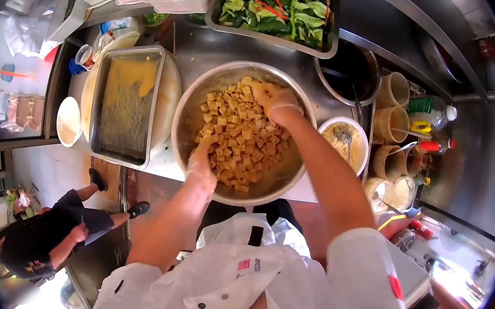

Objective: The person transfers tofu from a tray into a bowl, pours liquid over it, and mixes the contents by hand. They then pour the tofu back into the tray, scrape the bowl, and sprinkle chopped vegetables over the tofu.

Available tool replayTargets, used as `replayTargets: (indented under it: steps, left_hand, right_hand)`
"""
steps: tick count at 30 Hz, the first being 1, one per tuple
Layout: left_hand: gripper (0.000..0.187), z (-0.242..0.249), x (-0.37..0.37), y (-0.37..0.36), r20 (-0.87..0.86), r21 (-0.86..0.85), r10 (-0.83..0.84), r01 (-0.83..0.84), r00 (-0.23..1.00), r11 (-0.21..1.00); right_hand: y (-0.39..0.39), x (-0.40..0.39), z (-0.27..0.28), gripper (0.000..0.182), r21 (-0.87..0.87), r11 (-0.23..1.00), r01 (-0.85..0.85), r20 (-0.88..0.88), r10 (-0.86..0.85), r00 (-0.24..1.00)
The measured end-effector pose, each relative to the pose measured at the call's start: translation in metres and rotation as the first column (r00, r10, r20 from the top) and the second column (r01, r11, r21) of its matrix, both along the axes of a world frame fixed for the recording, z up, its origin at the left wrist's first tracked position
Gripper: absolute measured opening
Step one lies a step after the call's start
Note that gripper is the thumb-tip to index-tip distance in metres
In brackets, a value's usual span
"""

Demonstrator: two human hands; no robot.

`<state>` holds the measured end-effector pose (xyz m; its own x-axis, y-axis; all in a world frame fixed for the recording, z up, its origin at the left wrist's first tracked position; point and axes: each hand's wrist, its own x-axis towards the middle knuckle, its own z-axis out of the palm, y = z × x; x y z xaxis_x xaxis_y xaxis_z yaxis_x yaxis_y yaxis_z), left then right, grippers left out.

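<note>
Two hands (201, 172) (279, 104) (grip unclear) touch cubes (245, 145), the bowl (290, 164) on a metal kitchen counter (205, 43).

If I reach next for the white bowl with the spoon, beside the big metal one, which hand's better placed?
Probably your right hand: it is on the right side of the metal bowl, nearer the white bowl. Your left hand, at the near left, would likely have to reach across.

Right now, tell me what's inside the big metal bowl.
The bowl holds a heap of small tan cubes, with the left hand and right hand in among them. Whatever lies beneath the heap is covered, so I can't see it.
</note>
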<state>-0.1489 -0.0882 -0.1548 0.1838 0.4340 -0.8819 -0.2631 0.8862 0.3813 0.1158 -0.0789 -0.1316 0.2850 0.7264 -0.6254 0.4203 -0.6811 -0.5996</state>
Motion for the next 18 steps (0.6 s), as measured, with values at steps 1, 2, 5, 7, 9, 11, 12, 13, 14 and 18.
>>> replayTargets:
  steps: [1,2,5,7,9,11,12,13,14,18]
  left_hand:
    - [0.050,0.013,0.029,-0.004,-0.268,0.078,-0.083,0.107,0.960,0.991]
    - [0.052,-0.001,0.049,0.000,-0.276,-0.057,-0.063,0.049,0.959,0.997]
    - [0.073,0.009,0.071,0.012,-0.295,0.047,-0.383,0.414,0.875,0.909]
    - [0.084,0.020,0.052,0.022,-0.273,0.186,-0.486,0.541,0.830,0.820]
    - [0.087,0.036,0.030,0.045,-0.240,0.193,-0.567,0.611,0.788,0.767]
    - [0.086,0.050,0.015,0.071,-0.205,0.217,-0.590,0.624,0.781,0.751]
    - [0.085,0.054,0.015,0.081,-0.192,0.268,-0.578,0.609,0.793,0.746]
    - [0.087,0.057,0.032,0.093,-0.497,0.159,-0.572,0.716,0.652,0.679]
    - [0.087,0.042,0.048,0.096,-0.559,0.202,-0.558,0.753,0.614,0.627]
    - [0.093,-0.029,0.100,0.116,-0.649,0.005,-0.724,0.953,0.234,0.303]
  right_hand:
    - [-0.002,0.005,-0.025,0.088,-0.033,0.980,0.196,-0.223,-0.199,0.954]
    - [-0.001,-0.002,-0.105,0.090,-0.133,0.890,0.436,-0.335,-0.454,0.826]
    - [-0.031,-0.062,-0.054,0.108,-0.034,0.779,0.626,-0.381,-0.589,0.713]
    - [-0.040,-0.062,0.007,0.115,-0.201,0.829,0.522,-0.549,-0.536,0.641]
    - [-0.043,-0.045,0.054,0.112,-0.289,0.911,0.295,-0.496,-0.406,0.767]
    - [-0.030,-0.030,0.049,0.112,-0.402,0.863,0.306,-0.299,-0.439,0.847]
    - [-0.019,-0.023,0.037,0.116,-0.437,0.771,0.463,-0.172,-0.577,0.798]
    - [-0.017,-0.016,0.027,0.119,-0.354,0.795,0.493,-0.342,-0.601,0.722]
    - [-0.016,-0.009,0.010,0.121,-0.265,0.803,0.533,-0.506,-0.587,0.632]
    - [0.009,-0.046,-0.064,0.116,-0.288,0.733,0.617,-0.597,-0.641,0.483]
